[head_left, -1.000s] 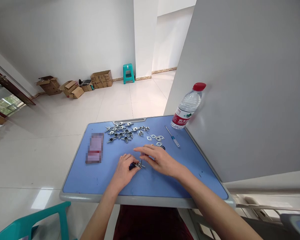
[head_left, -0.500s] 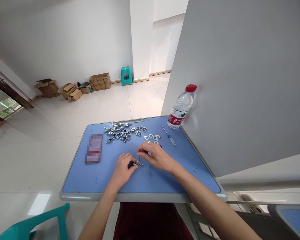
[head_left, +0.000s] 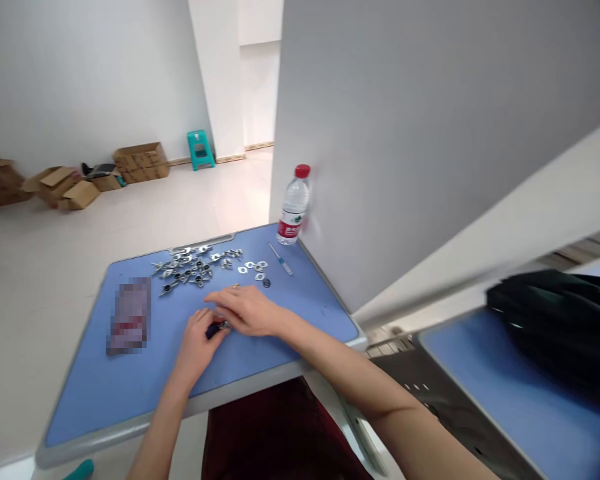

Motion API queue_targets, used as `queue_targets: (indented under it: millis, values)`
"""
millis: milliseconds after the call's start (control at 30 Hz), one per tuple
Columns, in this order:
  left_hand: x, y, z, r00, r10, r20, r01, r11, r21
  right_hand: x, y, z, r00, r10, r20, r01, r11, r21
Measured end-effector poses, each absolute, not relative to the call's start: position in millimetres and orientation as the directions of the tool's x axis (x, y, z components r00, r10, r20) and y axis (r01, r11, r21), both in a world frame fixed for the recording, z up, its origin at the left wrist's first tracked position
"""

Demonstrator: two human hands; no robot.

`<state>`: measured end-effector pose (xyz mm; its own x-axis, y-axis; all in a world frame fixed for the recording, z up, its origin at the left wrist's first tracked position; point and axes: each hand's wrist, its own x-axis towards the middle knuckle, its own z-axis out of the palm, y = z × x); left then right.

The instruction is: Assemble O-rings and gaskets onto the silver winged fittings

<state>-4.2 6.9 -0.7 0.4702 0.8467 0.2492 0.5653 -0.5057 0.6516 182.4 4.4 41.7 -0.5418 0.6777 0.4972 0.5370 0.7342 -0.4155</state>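
Low over the blue table (head_left: 300,313), my left hand (head_left: 196,343) is closed around a small metal part (head_left: 224,325) with a dark blue piece (head_left: 212,331) beside it. My right hand (head_left: 254,312) arches over that part from the right, fingers bent and slightly blurred. The screwdriver in its fingers is almost wholly hidden now; its thin shaft shows in the earlier picture. Beyond my hands lies a heap of metal fittings (head_left: 186,272), some with black round centres. Flat metal plates (head_left: 259,266) and a black ring-like piece (head_left: 267,283) lie to their right.
A second screwdriver (head_left: 281,260) lies near a red-capped water bottle (head_left: 293,210) against the grey partition (head_left: 380,167). A pixelated flat item (head_left: 130,317) is at left. Another table (head_left: 460,333) with a black bag (head_left: 555,327) stands at right. Cardboard boxes (head_left: 143,163) and a teal stool (head_left: 200,150) stand behind.
My view has swung right, bringing the second table and black bag in. My right hand now sits closer over my left, its fingers reaching further across and covering the screwdriver.
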Motion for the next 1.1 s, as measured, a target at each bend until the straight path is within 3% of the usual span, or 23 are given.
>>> queue_targets:
  millis: [200, 400, 800, 1100]
  values:
    - [-7, 16, -11, 0.428, 0.854, 0.295, 0.596, -0.513, 0.618, 167, 13, 31, -0.559, 0.639, 0.528, 0.460, 0.769, -0.443]
    - [-4, 14, -4, 0.461, 0.825, 0.328, 0.595, -0.562, 0.575, 173, 15, 34, -0.519, 0.703, 0.486, 0.449, 0.708, -0.545]
    - [-7, 16, -3, 0.465, 0.832, 0.301, 0.613, -0.548, 0.569, 177, 10, 41, -0.528, 0.734, 0.426, 0.606, 0.678, -0.416]
    - [-3, 11, 2, 0.488, 0.821, 0.295, 0.550, -0.552, 0.626, 199, 10, 50, -0.410, 0.796, 0.446, 0.391, 0.595, -0.702]
